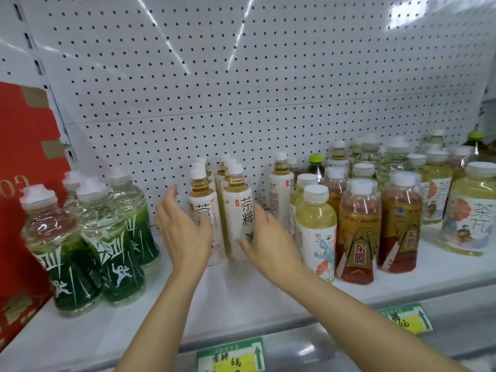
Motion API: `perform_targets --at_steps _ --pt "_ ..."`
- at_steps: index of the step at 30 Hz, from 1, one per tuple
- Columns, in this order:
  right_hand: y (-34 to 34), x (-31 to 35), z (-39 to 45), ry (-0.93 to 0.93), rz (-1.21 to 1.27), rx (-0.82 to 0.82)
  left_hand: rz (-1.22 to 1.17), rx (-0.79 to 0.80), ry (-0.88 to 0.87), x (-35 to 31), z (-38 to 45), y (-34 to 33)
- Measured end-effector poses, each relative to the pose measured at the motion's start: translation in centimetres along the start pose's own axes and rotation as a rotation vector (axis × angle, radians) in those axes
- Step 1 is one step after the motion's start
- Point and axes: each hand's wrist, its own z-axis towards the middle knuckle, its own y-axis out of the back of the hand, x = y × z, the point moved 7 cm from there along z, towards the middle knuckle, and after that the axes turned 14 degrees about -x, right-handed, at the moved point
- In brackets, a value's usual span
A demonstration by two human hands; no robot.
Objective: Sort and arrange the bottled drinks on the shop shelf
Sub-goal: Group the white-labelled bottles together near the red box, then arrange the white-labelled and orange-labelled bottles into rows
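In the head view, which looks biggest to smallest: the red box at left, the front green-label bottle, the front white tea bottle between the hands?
1. red box
2. front green-label bottle
3. front white tea bottle

The last two look similar, and the green one stands nearer the camera, so their order is unsure.

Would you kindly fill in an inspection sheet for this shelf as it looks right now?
Surface: white shelf, bare strip at the front.
Job's things: white-label tea bottles in two rows at centre; green-label bottles on the left; gold-and-red bottles, floral bottle and other mixed bottles on the right.
Clutter: red carton at far left.
Hands: left hand and right hand, fingers straight, flank the tea rows.
Cables: nothing seen.
Surroundings: pegboard back panel; price tags on the shelf edge.
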Motion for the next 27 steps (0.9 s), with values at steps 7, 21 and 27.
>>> perform_targets --at_steps 7,21,27 --pt "13.2 1.5 4.2 0.313 -0.325 -0.306 -0.161 0.281 -0.499 -15.6 1.5 -6.6" --pt "12.0 -5.9 1.3 0.524 -0.201 -0.233 0.457 0.789 -0.362 -16.1 2.9 -21.4" --pt "11.2 -5.8 1.1 0.576 -0.23 -0.274 0.052 0.672 -0.175 -21.0 8.0 -14.0"
